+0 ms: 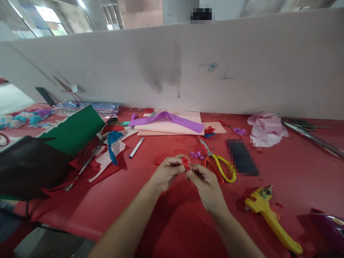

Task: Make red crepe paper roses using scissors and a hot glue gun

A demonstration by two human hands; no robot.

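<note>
Between my two hands, above the middle of the red table [115,200], is a small rolled red paper flower [185,163]. My left hand [170,170] pinches it from the left, thumb and fingertips closed on it. From the right, the thumb and fingers of my right hand [205,182] pinch its lower edge. Just beyond my right hand lie scissors [220,166] with yellow and red handles, blades pointing away. Beside them are a purple paper flower [197,155] and, farther back, a red flower [209,129] over blue pieces.
A yellow glue gun [268,211] lies at the right, near a dark phone-like slab [242,157]. A marker [136,147], a blue strip [114,147] and a dark bag [32,168] are leftward. Behind are a purple strip [182,122], peach sheets [169,128] and a white partition [120,68].
</note>
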